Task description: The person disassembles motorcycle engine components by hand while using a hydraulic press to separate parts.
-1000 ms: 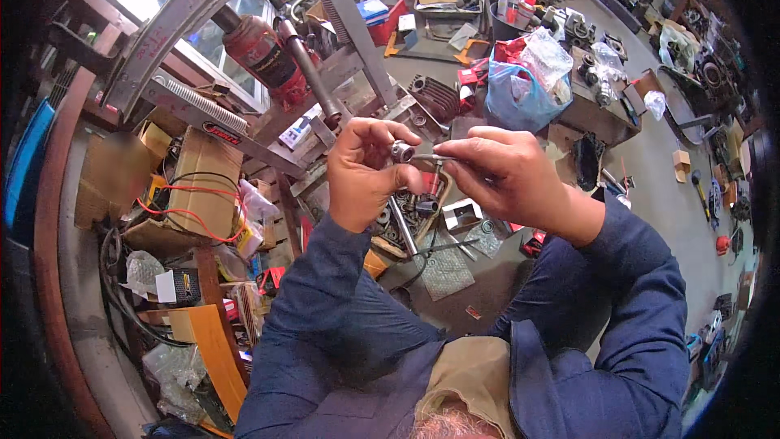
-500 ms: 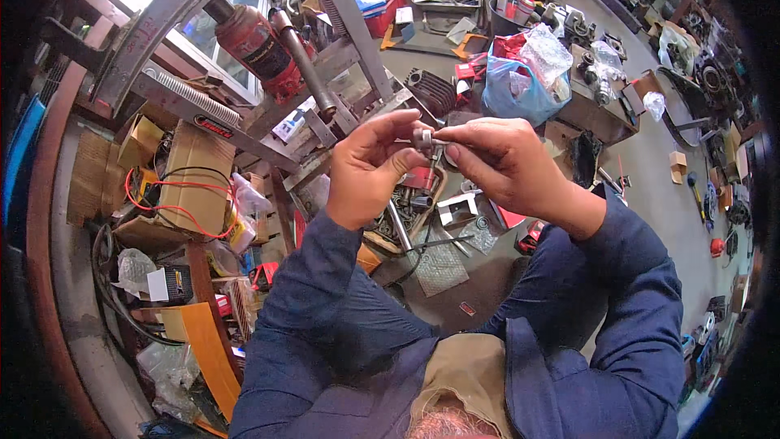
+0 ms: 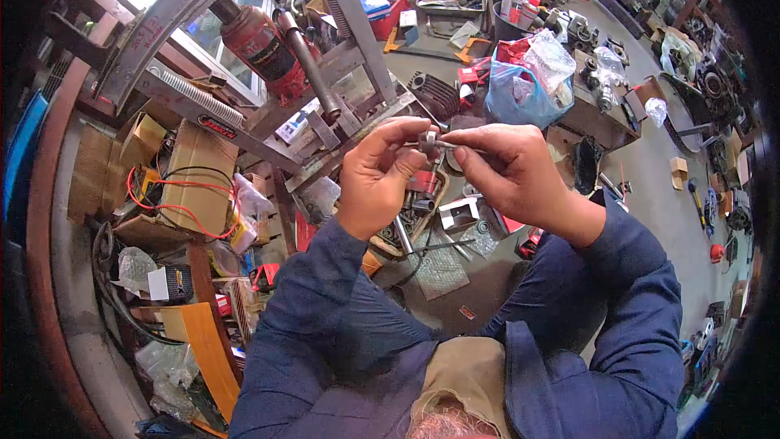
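Pinching small metal part (image 3: pixel 431 143) between left hand (image 3: pixel 380 179), right hand (image 3: pixel 508 175)

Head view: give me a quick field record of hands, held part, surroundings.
left hand: left hand pinches one end of a small metal part
right hand: right hand grips the other end with its fingertips
held part: small, grey, raised in front of the chest; details too small to tell
below hands: tray of metal parts
behind: red bottle jack, blue plastic bag
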`<act>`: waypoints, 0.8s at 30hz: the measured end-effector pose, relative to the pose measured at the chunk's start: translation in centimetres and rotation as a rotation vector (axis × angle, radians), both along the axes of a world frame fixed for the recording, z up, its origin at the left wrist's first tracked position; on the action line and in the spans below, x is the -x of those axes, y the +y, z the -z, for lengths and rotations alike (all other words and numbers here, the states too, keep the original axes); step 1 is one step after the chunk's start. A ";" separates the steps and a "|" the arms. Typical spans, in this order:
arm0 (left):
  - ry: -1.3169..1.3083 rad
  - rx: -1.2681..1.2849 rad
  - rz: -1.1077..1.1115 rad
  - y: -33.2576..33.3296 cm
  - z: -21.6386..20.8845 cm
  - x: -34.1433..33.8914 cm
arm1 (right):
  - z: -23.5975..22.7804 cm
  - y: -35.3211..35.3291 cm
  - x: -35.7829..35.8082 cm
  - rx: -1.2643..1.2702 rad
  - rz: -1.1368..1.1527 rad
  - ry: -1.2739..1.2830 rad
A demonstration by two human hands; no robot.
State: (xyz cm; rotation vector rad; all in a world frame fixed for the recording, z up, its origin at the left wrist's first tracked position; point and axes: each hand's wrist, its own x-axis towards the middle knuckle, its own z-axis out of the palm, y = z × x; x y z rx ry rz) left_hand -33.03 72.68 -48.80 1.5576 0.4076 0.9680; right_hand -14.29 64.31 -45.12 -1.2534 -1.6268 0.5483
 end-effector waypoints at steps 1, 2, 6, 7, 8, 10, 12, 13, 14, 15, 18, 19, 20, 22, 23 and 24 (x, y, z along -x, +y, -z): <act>-0.001 0.000 0.002 -0.1 0.1 -0.2 | 0.2 0.0 -0.1 0.000 0.002 -0.001; -0.025 0.019 -0.013 -0.2 0.2 -0.5 | 0.6 0.1 -0.2 -0.042 0.016 -0.011; -0.068 -0.042 -0.048 0.3 0.6 -0.3 | 0.5 0.1 -0.3 -0.090 0.054 -0.062; -0.069 -0.041 -0.047 0.1 0.4 -0.4 | 0.5 0.1 -0.3 -0.089 0.055 -0.063; -0.048 0.010 -0.038 -0.1 0.0 -0.4 | 0.6 0.2 -0.3 0.011 0.008 0.060; -0.026 0.061 -0.032 -0.3 -0.1 -0.4 | 1.0 0.3 -0.2 0.111 -0.040 0.184; -0.045 0.023 -0.004 -0.5 0.4 -0.6 | 1.4 0.3 0.2 0.115 -0.110 0.294; -0.047 0.025 -0.006 -0.4 0.5 -0.6 | 1.4 0.3 0.1 0.118 -0.111 0.292; -0.043 -0.040 -0.041 -0.4 0.6 -0.7 | 1.4 0.4 -0.1 0.141 -0.113 0.215; -0.038 -0.105 -0.078 -0.3 0.6 -0.6 | 1.4 0.4 -0.2 0.164 -0.117 0.138; 0.031 -0.300 -0.176 -0.3 0.5 -0.7 | 1.6 0.3 0.0 0.226 -0.096 0.222; 0.024 -0.300 -0.185 -0.3 0.3 -0.7 | 1.7 0.5 -0.1 0.227 -0.103 0.213; 0.040 -0.383 -0.233 -0.5 0.0 -0.8 | 2.0 0.7 -0.2 0.276 -0.103 0.326; 0.054 -0.514 -0.305 -0.7 -0.6 -0.7 | 2.9 1.3 -0.6 0.350 -0.098 0.516; 0.047 -0.511 -0.316 -0.7 -1.0 -0.5 | 3.0 1.6 -0.8 0.354 -0.104 0.505; 0.090 -0.587 -0.323 -0.6 -1.5 -0.2 | 3.1 1.8 -1.1 0.362 -0.060 0.559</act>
